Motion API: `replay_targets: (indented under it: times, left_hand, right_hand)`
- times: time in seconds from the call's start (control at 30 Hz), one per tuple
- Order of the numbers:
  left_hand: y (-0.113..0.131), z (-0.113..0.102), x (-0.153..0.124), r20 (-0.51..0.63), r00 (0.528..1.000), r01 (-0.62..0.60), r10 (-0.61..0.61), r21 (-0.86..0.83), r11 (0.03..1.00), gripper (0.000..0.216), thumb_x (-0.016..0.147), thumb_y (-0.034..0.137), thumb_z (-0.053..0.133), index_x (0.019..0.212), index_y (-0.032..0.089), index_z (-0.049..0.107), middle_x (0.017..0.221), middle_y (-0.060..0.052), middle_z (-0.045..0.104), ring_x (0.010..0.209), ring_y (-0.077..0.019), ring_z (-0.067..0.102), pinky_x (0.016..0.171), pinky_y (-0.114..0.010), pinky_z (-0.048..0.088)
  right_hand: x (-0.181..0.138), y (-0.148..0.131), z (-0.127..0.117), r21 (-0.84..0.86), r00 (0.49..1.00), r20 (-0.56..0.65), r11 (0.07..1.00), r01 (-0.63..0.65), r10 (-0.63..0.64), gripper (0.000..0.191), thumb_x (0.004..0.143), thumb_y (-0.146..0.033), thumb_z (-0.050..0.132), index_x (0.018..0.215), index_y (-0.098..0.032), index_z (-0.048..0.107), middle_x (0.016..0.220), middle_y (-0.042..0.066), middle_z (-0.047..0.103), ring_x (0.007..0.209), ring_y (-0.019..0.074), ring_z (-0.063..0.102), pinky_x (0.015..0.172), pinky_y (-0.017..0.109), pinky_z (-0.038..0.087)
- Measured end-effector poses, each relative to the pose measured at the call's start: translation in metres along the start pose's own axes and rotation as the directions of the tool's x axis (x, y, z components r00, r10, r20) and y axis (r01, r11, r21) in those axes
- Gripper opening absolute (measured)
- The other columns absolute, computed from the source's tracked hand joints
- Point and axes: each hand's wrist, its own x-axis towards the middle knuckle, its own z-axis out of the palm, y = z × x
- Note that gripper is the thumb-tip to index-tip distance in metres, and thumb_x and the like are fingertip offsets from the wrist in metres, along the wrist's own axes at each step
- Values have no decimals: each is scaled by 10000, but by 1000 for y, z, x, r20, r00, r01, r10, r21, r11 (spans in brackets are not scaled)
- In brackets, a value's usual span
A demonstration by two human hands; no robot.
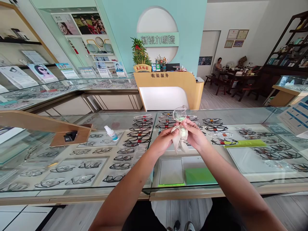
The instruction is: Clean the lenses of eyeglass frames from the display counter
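Note:
Above the glass counter I hold a pair of clear eyeglasses (pixel 180 113), turned so that one lens points up and away from me. My left hand (pixel 166 137) is closed on a pale wiping cloth (pixel 177 141), its thumb pressing the cloth against the lower lens. My right hand (pixel 193 133) pinches the frame near its middle, beside the cloth. Part of the lower lens is covered by the cloth and fingers. A white spray bottle (pixel 111 133) with a blue-and-white label stands on the counter to the left of my hands.
Rows of eyeglasses (pixel 138 133) lie inside the glass display counter (pixel 154 189) under my arms. A wooden stand (pixel 69 128) with a small black object sits at left. Beyond are a cashier desk (pixel 166 80) and a seated person (pixel 218 65).

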Motion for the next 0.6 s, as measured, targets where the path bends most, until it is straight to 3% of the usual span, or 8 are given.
replay_targets:
  times: [0.13, 0.23, 0.33, 0.47, 0.6]
  left_hand:
    - [7, -4, -3, 122, 992, 28, -37, 78, 997, 496, 853, 560, 911, 1146, 169, 825, 1066, -120, 804, 943, -256, 736, 792, -320, 548]
    - [7, 2, -5, 111, 993, -42, 29, 119, 992, 502, 826, 480, 952, 1196, 173, 806, 1119, -111, 812, 998, -254, 739, 844, -310, 554]
    - [3, 14, -6, 20, 995, -102, 100, 140, 985, 489, 829, 479, 952, 1177, 178, 785, 1113, -101, 822, 1009, -249, 756, 899, -328, 575]
    - [-6, 24, -6, -143, 979, -120, 147, 181, 976, 526, 829, 600, 921, 1098, 181, 750, 942, -66, 815, 833, -222, 755, 786, -323, 592]
    - [-12, 23, -5, -263, 945, -139, 193, 212, 967, 632, 860, 726, 840, 1186, 196, 731, 824, -37, 787, 685, -210, 726, 667, -319, 570]
  right_hand:
    - [2, -2, -4, 10, 1000, -15, 1000, -10, 10, 346, 790, -489, 959, 835, -225, 741, 961, 25, 797, 539, 84, 330, 571, 280, 339]
    - [4, 1, -5, 31, 1000, -28, 1000, 0, 1, 337, 788, -492, 967, 852, -234, 760, 939, 31, 799, 577, 109, 428, 592, 283, 386]
    - [4, 5, -3, 44, 999, -43, 999, -3, 5, 341, 797, -500, 963, 860, -246, 744, 966, 20, 796, 581, 112, 428, 598, 289, 403]
    - [2, 13, 4, 60, 999, -47, 998, -9, 12, 422, 795, -533, 954, 802, -236, 655, 996, 2, 774, 546, 88, 340, 526, 282, 329]
    - [-1, 19, 10, 69, 1000, -17, 998, 1, 0, 409, 812, -529, 941, 830, -236, 657, 835, -41, 672, 508, 69, 303, 479, 259, 293]
